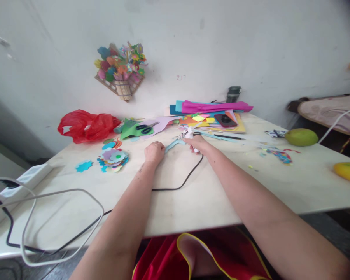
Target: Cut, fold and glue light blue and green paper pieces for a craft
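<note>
Centrally in frame: white glue gun (pixel 189 133), right hand (pixel 198 144) clamped round it; blue strip (pixel 172 145), left hand (pixel 154 152) at its end, fingers curled, grip unclear; black cord (pixel 167 189), which, if snagged, could jerk the gun.

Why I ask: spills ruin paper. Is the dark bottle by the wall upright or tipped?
Upright: the dark bottle stands with its lid uppermost; magenta paper hides its base.

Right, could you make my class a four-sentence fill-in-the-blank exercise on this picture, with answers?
The right hand grips a corded tool whose body is ____.
The paper strip by the left hand is light ____.
The crumpled plastic bag is ____.
The phone lies to the ____ of the scissors.
Missing words: white; blue; red; right.
</note>
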